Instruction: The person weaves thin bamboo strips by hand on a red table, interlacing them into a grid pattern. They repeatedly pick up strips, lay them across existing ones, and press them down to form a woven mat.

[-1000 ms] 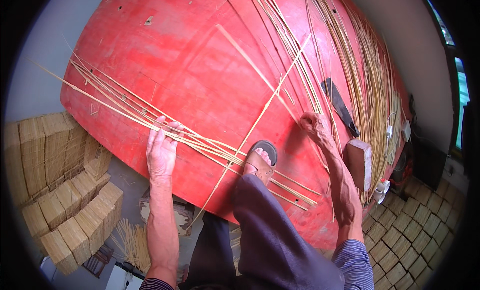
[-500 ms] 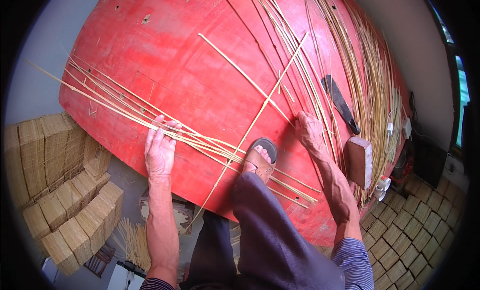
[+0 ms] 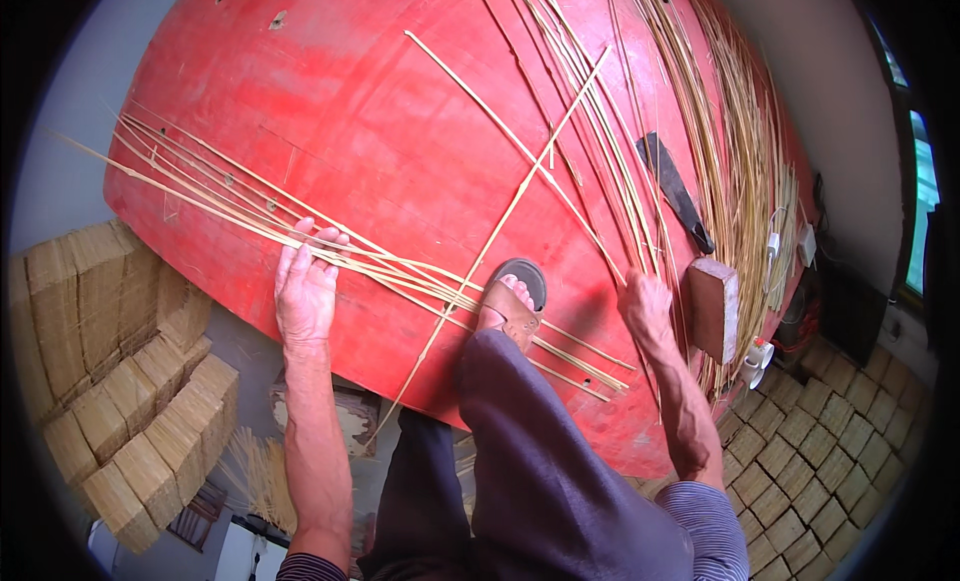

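Note:
With its palm turned up, my left hand (image 3: 306, 293) holds several pale bamboo strips (image 3: 385, 269) across its fingers. They fan out to the left over the red board (image 3: 400, 151) and run right under my sandalled foot (image 3: 515, 306). My right hand (image 3: 648, 306) is closed on the near end of a single bamboo strip (image 3: 484, 109), which slants up and left. Another long strip (image 3: 440, 326) crosses it and reaches past the board's front edge. What the right fingers do underneath is hidden.
A dark flat blade (image 3: 672, 193) and a reddish block (image 3: 713, 309) lie right of my right hand. Beyond them is a thick bundle of strips (image 3: 735, 111). Stacked straw-coloured bundles (image 3: 150, 471) stand at lower left. A white cup-like thing (image 3: 757, 364) is by the board's right edge.
My right hand has moved nearer and to the right, and the strip in it has slid along, its crossing with the other strip shifting. My left hand stays on the strips.

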The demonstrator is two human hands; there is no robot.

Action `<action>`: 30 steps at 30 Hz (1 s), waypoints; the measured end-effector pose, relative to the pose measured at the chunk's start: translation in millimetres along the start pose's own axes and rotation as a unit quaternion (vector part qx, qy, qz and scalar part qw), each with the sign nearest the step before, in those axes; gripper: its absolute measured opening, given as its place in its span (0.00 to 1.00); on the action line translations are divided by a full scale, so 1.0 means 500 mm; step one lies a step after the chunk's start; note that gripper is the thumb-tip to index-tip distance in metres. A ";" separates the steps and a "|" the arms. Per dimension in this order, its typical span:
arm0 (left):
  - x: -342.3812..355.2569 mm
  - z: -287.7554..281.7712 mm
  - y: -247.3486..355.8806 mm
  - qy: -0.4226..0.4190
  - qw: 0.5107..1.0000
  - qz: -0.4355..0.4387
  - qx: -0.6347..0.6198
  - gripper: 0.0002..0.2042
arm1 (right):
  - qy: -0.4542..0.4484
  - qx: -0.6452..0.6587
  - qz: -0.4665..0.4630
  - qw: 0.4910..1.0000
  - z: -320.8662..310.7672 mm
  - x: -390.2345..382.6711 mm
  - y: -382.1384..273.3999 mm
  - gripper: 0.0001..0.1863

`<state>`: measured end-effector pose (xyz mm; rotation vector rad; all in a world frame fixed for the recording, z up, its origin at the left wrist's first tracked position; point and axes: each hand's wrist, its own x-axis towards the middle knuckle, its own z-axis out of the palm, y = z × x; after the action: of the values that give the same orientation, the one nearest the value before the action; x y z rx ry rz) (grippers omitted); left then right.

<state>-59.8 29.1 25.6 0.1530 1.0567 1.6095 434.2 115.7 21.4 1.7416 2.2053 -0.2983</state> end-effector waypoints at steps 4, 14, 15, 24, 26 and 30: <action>0.000 -0.009 -0.001 -0.004 1.000 -0.009 -0.003 0.21 | 0.011 -0.062 0.030 0.998 0.083 -0.082 0.045 0.07; 0.003 -0.007 0.003 0.003 1.000 -0.011 0.002 0.22 | -0.030 0.313 0.032 0.949 -0.065 -0.015 0.090 0.03; 0.006 -0.006 0.003 -0.002 1.000 -0.009 0.000 0.23 | -0.039 0.269 -0.021 0.962 -0.092 -0.002 0.091 0.03; 0.004 0.001 0.003 0.014 1.000 -0.009 -0.004 0.20 | -0.179 0.389 0.020 0.903 -0.168 0.069 0.070 0.11; 0.006 0.000 0.007 0.012 1.000 -0.011 -0.004 0.20 | -0.152 0.352 0.034 0.923 -0.196 0.088 0.047 0.11; 0.009 0.000 -0.005 0.013 1.000 -0.015 -0.015 0.20 | -0.018 0.383 -0.003 0.924 -0.181 0.133 0.097 0.06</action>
<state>-59.7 32.7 21.8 0.0958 1.0498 1.6027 456.8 219.3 82.3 2.0402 2.2124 -1.3294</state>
